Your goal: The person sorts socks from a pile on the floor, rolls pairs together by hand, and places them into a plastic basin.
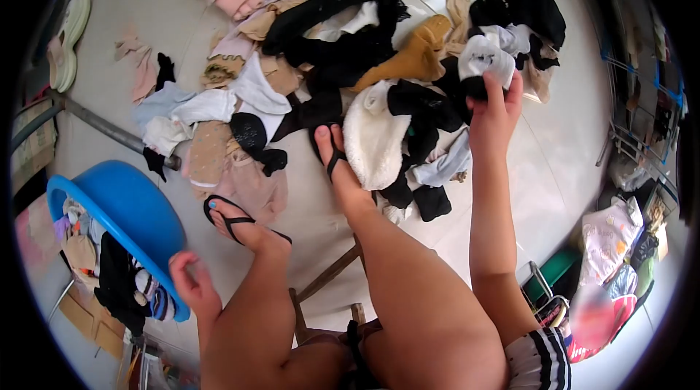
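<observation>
One white sock is pinched between the thumb and fingers of the right hand, at the right side of a loose spread of black, tan, pink and white socks by which the pale tiled floor is partly covered. The left hand is held loosely curled and slightly blurred just beside the blue basin, and whether anything is gripped by it cannot be told. Striped and dark fabric pieces are held in the basin, and black flip-flops are worn on both feet.

a crumpled, dark-marked white sock is over the clothes pile.
</observation>
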`<control>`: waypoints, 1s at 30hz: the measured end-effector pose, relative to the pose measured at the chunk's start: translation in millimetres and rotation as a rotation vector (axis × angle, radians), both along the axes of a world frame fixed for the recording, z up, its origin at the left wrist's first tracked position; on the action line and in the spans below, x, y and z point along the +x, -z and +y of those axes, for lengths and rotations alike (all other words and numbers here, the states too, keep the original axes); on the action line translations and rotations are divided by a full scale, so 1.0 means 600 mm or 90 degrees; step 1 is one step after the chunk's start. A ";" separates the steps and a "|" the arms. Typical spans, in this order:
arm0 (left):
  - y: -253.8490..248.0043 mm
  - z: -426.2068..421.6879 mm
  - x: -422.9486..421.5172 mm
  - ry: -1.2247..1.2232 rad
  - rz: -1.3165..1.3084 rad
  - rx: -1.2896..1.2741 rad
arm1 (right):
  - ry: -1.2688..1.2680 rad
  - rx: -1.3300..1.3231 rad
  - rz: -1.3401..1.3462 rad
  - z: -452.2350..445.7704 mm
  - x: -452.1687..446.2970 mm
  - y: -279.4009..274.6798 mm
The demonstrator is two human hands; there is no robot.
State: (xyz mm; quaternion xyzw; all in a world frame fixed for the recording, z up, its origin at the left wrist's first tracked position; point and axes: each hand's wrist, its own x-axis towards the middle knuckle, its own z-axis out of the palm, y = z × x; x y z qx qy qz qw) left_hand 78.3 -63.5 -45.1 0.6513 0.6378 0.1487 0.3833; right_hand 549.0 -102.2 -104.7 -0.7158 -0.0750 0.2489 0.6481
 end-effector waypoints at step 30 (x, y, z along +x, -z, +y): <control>0.077 0.036 0.088 0.172 -0.208 -0.471 | -1.010 -0.090 -0.019 0.152 -0.335 0.002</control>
